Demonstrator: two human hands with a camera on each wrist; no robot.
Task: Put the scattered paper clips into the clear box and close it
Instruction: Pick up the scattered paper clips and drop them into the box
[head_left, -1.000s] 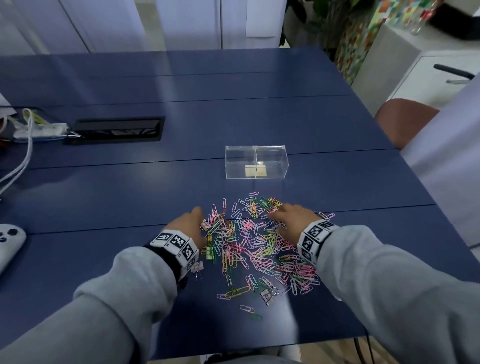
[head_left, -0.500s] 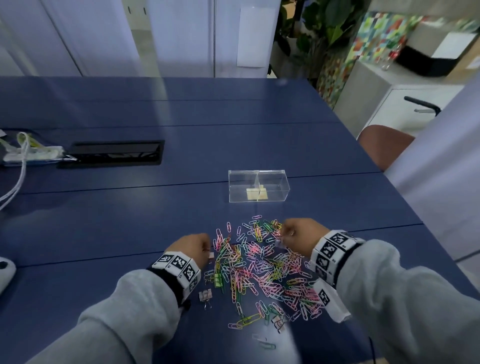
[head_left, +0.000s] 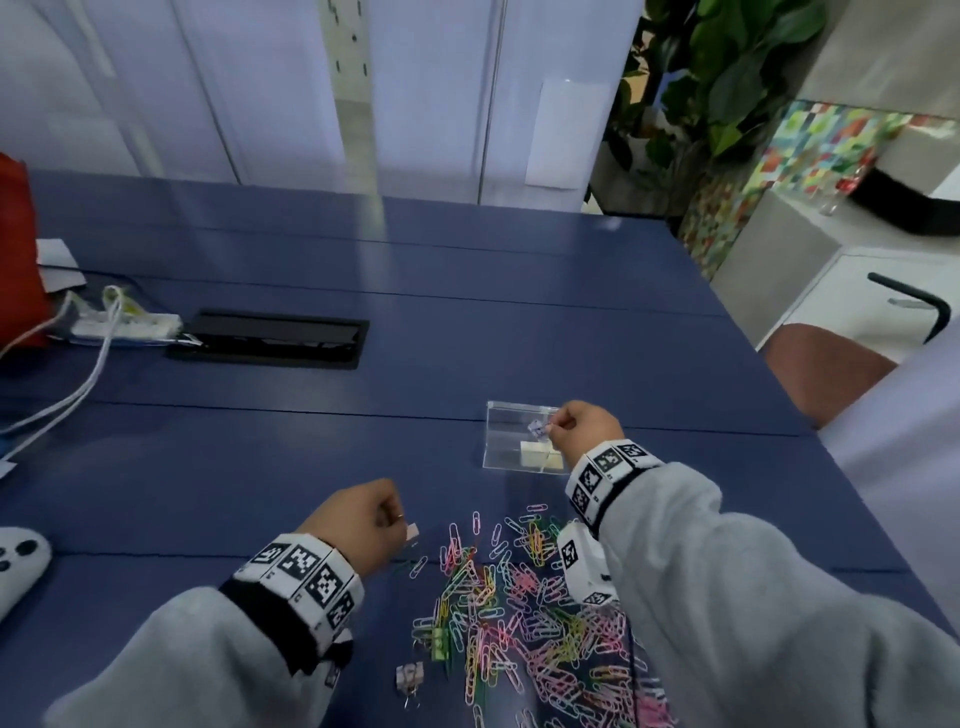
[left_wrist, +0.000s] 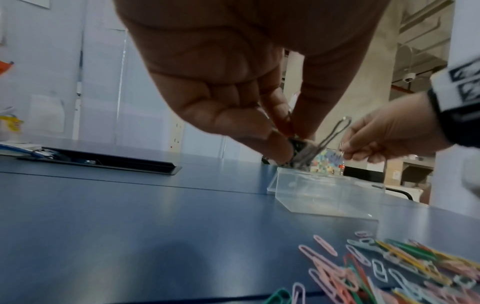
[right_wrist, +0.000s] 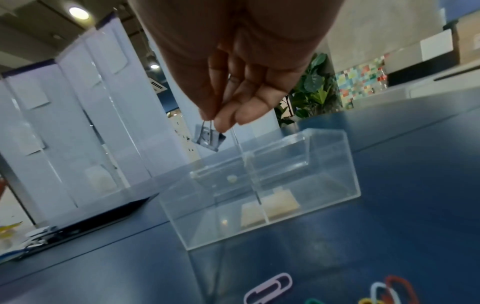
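Several coloured paper clips (head_left: 519, 613) lie scattered on the blue table (head_left: 260, 467) between my forearms. The clear box (head_left: 511, 441) stands just beyond them, with a divider in its middle and a pale pad at its bottom. Over the box, my right hand (head_left: 556, 426) pinches a small silver binder clip (head_left: 537, 428) by its wire handle; the right wrist view shows that clip (right_wrist: 209, 137) hanging above the box (right_wrist: 259, 185). My left hand (head_left: 397, 522) is raised left of the pile and pinches another binder clip (left_wrist: 301, 150). Whether the box has a lid on I cannot tell.
One more binder clip (head_left: 409, 675) lies near the pile's left edge. A black cable hatch (head_left: 270, 338), a power strip with white cables (head_left: 124, 322) and a white controller (head_left: 15, 566) lie to the left. A brown chair (head_left: 821, 369) stands past the table's right edge.
Both hands have lifted off the pile, each pinching a binder clip. The right hand has moved forward to above the box. The left hand has risen slightly at the pile's left.
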